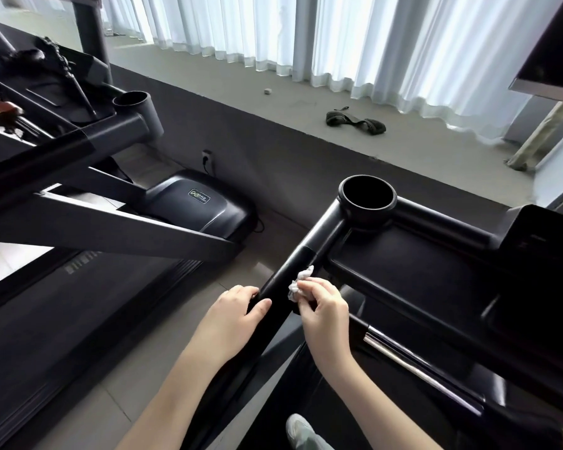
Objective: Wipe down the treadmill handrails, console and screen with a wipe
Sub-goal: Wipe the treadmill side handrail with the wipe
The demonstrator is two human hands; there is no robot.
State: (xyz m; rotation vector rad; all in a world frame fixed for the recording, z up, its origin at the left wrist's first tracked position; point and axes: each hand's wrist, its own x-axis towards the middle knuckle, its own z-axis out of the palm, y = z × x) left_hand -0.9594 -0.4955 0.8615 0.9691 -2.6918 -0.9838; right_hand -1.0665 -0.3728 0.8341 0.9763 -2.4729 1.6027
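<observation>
My left hand (238,310) is wrapped round the handrail (275,315), thumb on top; I use it only to steady myself. My right hand (322,310) pinches the crumpled wipe (298,282) against the rail's inner side, just ahead of the left hand. Procedure, as I judge it: spread the wad so more of it meets the tube, wrap it round, and draw it up to the joint below the cup holder (367,198). Then move the left hand, which covers unwiped rail.

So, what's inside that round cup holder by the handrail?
The cup holder looks empty near its rim; its bottom is black shadow, so anything deep inside is hidden.
</observation>
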